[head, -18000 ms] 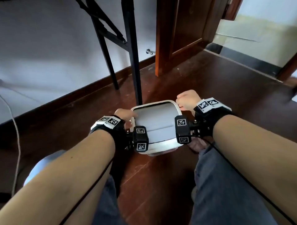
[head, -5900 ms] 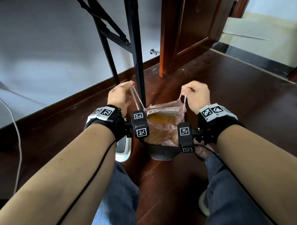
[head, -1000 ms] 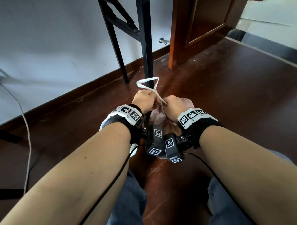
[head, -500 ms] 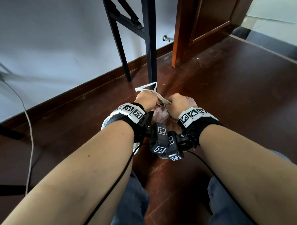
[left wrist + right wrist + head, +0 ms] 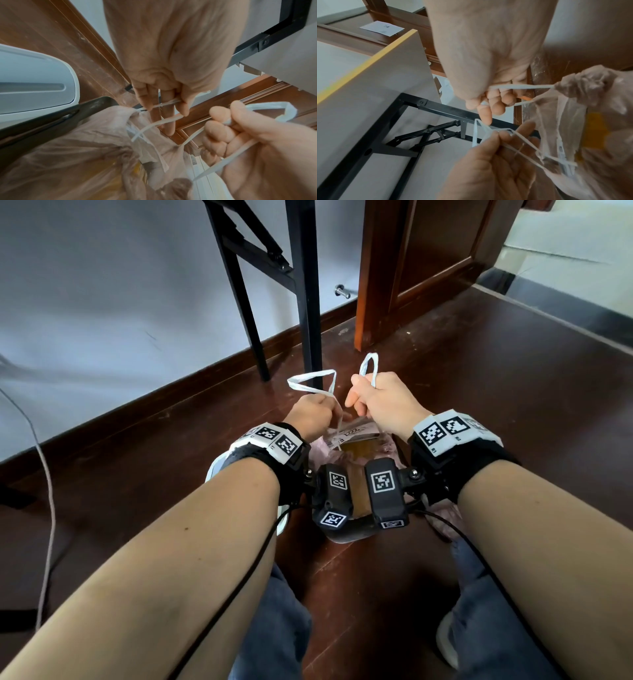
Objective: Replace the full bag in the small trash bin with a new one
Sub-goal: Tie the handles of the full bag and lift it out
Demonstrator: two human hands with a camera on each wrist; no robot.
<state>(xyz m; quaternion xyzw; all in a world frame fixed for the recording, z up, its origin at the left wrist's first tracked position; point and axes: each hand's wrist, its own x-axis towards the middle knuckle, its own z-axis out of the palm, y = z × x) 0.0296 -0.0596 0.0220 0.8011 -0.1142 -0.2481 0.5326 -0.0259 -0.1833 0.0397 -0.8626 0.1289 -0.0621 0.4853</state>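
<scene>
A pink see-through trash bag (image 5: 358,445) full of rubbish sits in the small dark bin (image 5: 346,537) on the floor between my knees. Its white drawstring (image 5: 310,381) comes up in two loops. My left hand (image 5: 320,402) pinches the left loop above the bag's mouth. My right hand (image 5: 359,395) grips the other loop (image 5: 369,367) a little higher. In the left wrist view the strings cross (image 5: 137,134) just above the gathered bag (image 5: 77,148). In the right wrist view my right hand's fingers (image 5: 488,105) curl round a taut string running to the bag's bunched corner (image 5: 583,82).
The bin's white lid (image 5: 213,470) lies on the floor just left of the bin. Black folding-table legs (image 5: 306,302) stand close behind the hands, with a wooden door frame (image 5: 371,285) to their right. A white cable (image 5: 49,484) trails at far left.
My hands were bunched together over the bag's mouth; now they have drawn apart and risen slightly, each holding its own loop of drawstring, and the bag's contents show between them.
</scene>
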